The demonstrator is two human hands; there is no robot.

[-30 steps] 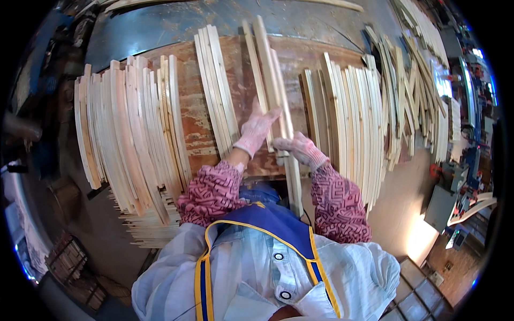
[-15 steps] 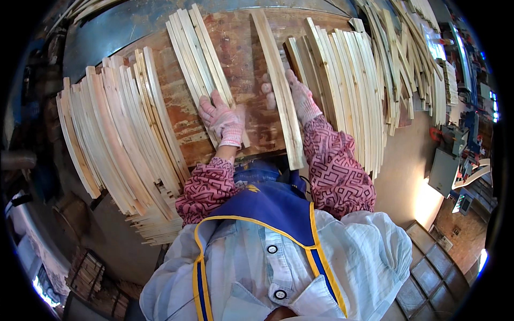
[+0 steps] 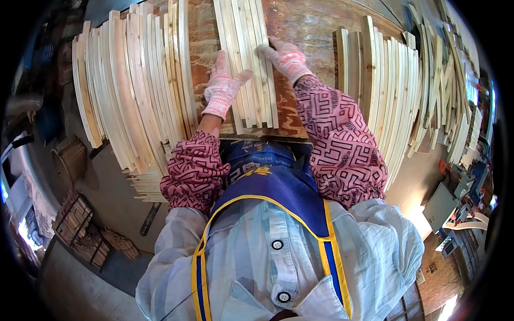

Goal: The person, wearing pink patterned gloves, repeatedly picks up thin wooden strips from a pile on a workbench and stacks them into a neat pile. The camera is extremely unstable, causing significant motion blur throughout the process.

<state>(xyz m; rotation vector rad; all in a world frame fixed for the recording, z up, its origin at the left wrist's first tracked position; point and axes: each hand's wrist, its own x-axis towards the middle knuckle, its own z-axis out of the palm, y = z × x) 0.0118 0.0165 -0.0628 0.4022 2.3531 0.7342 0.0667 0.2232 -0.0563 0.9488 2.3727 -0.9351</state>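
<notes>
Pale wooden strips [image 3: 247, 59], middle bundle on the desk [image 3: 316, 29], run near to far, far ends leaning slightly left; left hand [image 3: 222, 88] spread wide along their left edge, right hand [image 3: 287, 60] unclenched at the right!

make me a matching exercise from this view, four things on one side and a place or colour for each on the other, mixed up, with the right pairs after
Column one
1. left hand
2. apron
3. right hand
4. forearm sleeves

Column two
a. at the right side of the middle wood strips
b. pink with dark maze-like lines
c. at the left side of the middle wood strips
d. blue with yellow edging

Right pairs: 1-c, 2-d, 3-a, 4-b
</notes>
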